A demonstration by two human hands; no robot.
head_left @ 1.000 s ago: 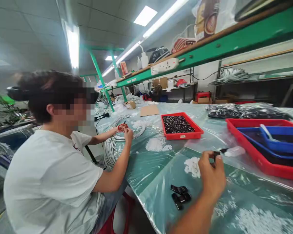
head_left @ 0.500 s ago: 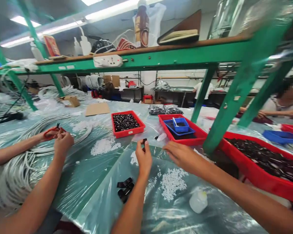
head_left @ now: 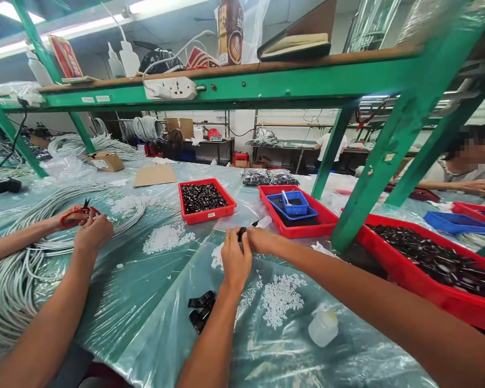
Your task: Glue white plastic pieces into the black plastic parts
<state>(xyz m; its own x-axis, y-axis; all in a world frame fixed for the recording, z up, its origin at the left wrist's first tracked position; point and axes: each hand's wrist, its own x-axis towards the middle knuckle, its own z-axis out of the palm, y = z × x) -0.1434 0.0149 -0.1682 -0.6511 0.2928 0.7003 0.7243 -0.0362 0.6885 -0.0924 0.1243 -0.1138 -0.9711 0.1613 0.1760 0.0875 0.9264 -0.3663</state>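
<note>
My left hand (head_left: 236, 261) is closed round a small black plastic part (head_left: 241, 233), held upright between thumb and fingers above the sheeted bench. Against that part's right side my right hand (head_left: 263, 240) has its fingertips pressed together; whether a small piece is pinched there is hidden. Below the hands lies a spread pile of tiny white plastic pieces (head_left: 282, 299). Several loose black parts (head_left: 202, 310) rest left of my left forearm. A translucent whitish lump (head_left: 323, 327) sits under my right forearm, and a small clear bottle with a dark tip (head_left: 264, 222) lies just beyond my hands.
A red tray of black parts (head_left: 208, 215) stands ahead; another red tray (head_left: 307, 231) holds blue trays (head_left: 296, 203). A large red bin (head_left: 392, 264) and a green post (head_left: 372, 172) flank my right arm. At left, a co-worker's hands (head_left: 89, 229) hold red-handled scissors beside coiled cable (head_left: 20, 269).
My right hand has moved left from above the white pieces to meet the black part in my left hand. The view has shifted slightly.
</note>
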